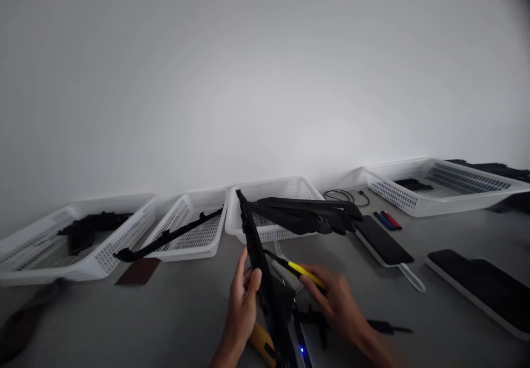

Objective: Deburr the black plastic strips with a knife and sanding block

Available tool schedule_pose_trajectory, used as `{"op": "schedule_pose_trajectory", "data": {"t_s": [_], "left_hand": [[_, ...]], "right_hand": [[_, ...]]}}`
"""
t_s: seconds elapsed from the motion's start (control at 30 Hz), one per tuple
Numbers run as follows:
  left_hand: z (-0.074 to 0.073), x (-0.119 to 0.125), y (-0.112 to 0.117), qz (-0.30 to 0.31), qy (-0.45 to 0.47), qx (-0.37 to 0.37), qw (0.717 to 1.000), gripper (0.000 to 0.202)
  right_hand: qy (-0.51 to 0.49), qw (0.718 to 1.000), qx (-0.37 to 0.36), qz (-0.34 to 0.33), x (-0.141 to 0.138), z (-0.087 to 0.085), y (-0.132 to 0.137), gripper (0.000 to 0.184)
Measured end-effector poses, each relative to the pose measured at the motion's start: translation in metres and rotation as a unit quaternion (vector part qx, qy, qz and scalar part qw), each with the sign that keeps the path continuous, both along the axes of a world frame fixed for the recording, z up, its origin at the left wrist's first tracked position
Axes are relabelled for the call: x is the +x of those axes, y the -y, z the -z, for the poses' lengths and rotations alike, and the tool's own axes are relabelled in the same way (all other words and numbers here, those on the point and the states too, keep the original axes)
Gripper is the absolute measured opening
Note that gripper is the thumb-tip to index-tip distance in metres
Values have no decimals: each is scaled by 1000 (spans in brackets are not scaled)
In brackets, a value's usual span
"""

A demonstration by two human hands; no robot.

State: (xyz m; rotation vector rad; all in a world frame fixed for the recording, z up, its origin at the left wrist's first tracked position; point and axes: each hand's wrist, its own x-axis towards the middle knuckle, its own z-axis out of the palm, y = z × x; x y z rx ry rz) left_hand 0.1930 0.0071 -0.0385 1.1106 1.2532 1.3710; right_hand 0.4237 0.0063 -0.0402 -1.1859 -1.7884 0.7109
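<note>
My left hand (242, 301) grips a long black plastic part (260, 268) that stands tilted, its top end near the middle basket. My right hand (335, 301) is closed on a screwdriver with a yellow and black handle (304, 271), its tip pointing at the black part. Below the hands lie another yellow tool (263, 341) and a device with a small blue light (302, 350).
Several white baskets line the wall: one far left (124, 235) with a black part, one (207, 246) with a long black strip, a middle one (298, 188) with stacked black arms, one right (397, 196). Dark flat panels (383, 241), (488, 288), pens (387, 220) and a cable (343, 195) lie at right.
</note>
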Motion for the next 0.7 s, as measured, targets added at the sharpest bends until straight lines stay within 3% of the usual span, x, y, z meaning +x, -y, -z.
{"op": "schedule_pose_trajectory", "data": {"t_s": [0.07, 0.2, 0.4, 0.57, 0.7], "left_hand": [[-1, -2, -1, -1, 24, -13, 1000, 91], [-10, -6, -4, 42, 100, -31, 994, 82], [-24, -9, -8, 31, 104, -23, 994, 71], [-18, -8, -7, 3, 117, -44, 992, 64], [-5, -5, -6, 4, 165, -97, 981, 79]], "right_hand": [[12, 1000, 10, 10, 4, -1, -1, 53], [30, 999, 24, -32, 9, -6, 1, 44], [27, 994, 25, -104, 9, -7, 5, 26], [29, 995, 3, -99, 7, -13, 5, 27], [34, 996, -31, -74, 4, -12, 2, 38]]}}
